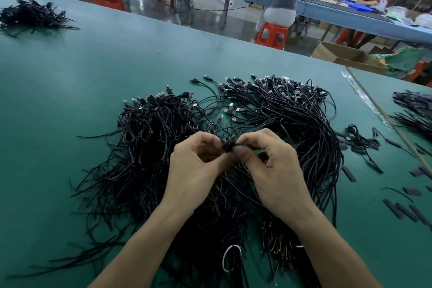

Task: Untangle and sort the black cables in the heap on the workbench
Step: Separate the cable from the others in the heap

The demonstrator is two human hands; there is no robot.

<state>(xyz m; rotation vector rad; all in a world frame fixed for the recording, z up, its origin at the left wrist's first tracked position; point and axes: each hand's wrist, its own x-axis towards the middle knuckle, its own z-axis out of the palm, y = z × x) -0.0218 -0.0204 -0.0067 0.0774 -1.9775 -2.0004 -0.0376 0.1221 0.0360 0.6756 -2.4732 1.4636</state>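
A big heap of black cables (pixel 292 119) with USB plugs at the far ends spreads across the middle of the green workbench (pixel 93 65). Above the heap's centre, my left hand (pixel 198 166) and my right hand (pixel 273 168) meet fingertip to fingertip. Both pinch a small knotted bunch of black cable (pixel 228 145) between thumb and fingers. The cable's loose ends are lost in the heap beneath my hands.
A smaller cable pile (pixel 32 15) lies at the far left. Another pile (pixel 413 110) sits on the adjoining bench to the right, with short black sleeves (pixel 402 211) scattered nearby. A white tie (pixel 230 262) loops at the heap's near edge. People sit at a blue bench behind.
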